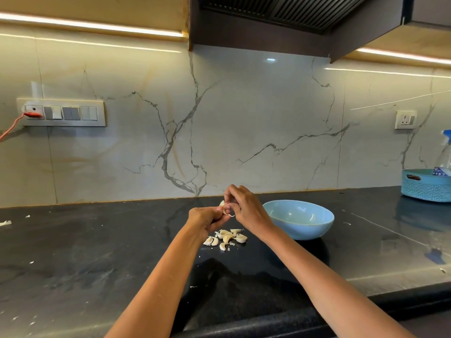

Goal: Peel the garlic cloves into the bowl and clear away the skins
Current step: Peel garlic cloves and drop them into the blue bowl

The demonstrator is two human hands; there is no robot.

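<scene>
A garlic clove [223, 206] is held above the black counter between both hands. My left hand [206, 217] grips it from below. My right hand [240, 206] pinches its papery skin from above; a strip of skin curls off near the fingertips. Under the hands, several unpeeled cloves and skin flakes [227, 237] lie in a small heap on the counter. A light blue bowl [299, 219] stands just right of the hands; no clove shows inside it from this angle.
A teal woven basket [425, 185] with a spray bottle [445, 154] stands at the far right. Skin scraps [5, 223] dot the counter's left side. A switch panel [62, 112] with an orange cord is on the marble wall. The counter's front edge runs near my forearms.
</scene>
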